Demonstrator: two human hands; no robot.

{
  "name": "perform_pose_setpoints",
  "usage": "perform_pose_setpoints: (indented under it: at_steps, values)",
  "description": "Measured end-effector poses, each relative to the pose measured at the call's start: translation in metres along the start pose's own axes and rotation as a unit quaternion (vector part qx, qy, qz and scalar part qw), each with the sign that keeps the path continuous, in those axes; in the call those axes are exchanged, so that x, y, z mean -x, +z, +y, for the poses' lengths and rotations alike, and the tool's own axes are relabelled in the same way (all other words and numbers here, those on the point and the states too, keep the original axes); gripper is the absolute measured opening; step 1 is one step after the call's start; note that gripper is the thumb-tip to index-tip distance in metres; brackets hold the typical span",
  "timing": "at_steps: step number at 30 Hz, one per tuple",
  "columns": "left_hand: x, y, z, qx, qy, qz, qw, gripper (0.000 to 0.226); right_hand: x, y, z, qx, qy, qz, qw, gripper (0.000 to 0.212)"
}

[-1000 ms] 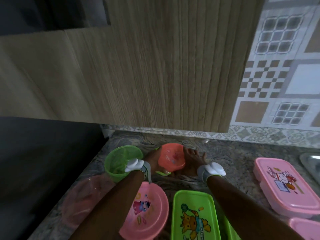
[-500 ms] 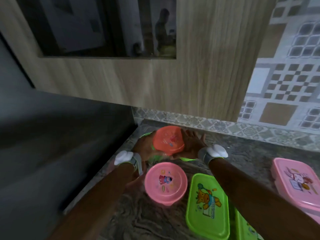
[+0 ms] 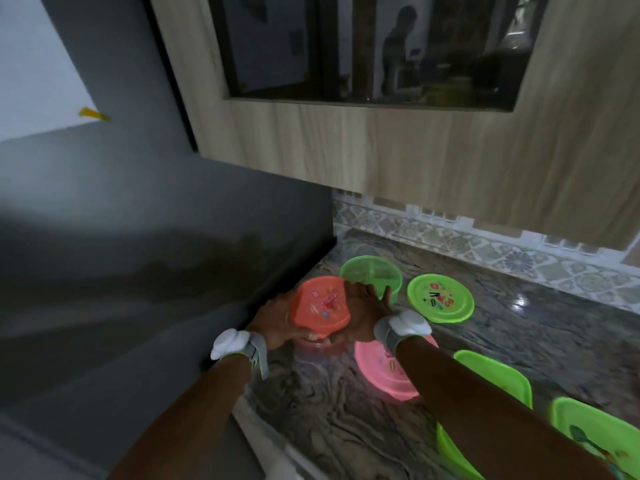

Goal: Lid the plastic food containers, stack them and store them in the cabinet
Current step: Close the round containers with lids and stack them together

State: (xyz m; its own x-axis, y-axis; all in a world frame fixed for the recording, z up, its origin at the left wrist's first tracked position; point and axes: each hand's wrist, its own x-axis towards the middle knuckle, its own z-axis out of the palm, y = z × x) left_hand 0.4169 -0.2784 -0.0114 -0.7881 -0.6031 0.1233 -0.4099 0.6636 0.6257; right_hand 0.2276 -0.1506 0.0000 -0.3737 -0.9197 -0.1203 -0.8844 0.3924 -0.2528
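Both hands hold a round orange lidded container point(image 3: 320, 306) above the counter's left end. My left hand point(image 3: 273, 320) cups its left side and my right hand point(image 3: 367, 311) presses its right side. Behind it stands an open round green bowl point(image 3: 370, 271) with no lid. A round green lid point(image 3: 440, 297) lies flat to its right. A round pink lidded container point(image 3: 384, 375) sits below my right wrist, partly hidden by the arm. Under the orange container a clear pinkish bowl point(image 3: 317, 342) shows only at its rim.
A wooden wall cabinet point(image 3: 381, 147) with a dark glass panel hangs above the marbled counter point(image 3: 329, 410). A dark grey appliance side point(image 3: 156, 271) walls off the left. Two green rectangular containers point(image 3: 498, 375) point(image 3: 595, 434) sit at the right.
The view has swung left and upward, showing more of the cabinet's glass panel. The orange container stays between both hands, now left of the green bowl; the green lid has come into sight.
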Motion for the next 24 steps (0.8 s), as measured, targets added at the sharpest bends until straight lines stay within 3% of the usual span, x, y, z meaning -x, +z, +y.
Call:
perform_pose_setpoints:
  at_steps: [3,7,14,20,24]
  values:
    - [0.002,0.003,-0.016,0.002,-0.008,-0.034,0.999,0.113,-0.001,0.01,-0.009,0.017,-0.014,-0.02,1.0,0.137]
    - [0.007,0.009,-0.027,0.027,0.016,-0.049,0.998,0.093,-0.001,0.019,-0.015,0.042,0.002,-0.048,0.998,0.14]
    - [-0.001,0.008,-0.044,0.015,0.018,-0.047,0.999,0.097,-0.007,0.017,-0.018,0.054,-0.006,-0.041,0.998,0.144]
    - [-0.013,0.011,-0.043,0.052,-0.003,-0.119,0.992,0.092,-0.016,0.011,-0.017,0.05,0.01,-0.077,0.996,0.145]
    - [-0.026,0.011,-0.04,-0.008,-0.011,-0.151,0.988,0.104,-0.019,-0.002,-0.017,0.063,0.014,-0.114,0.991,0.141]
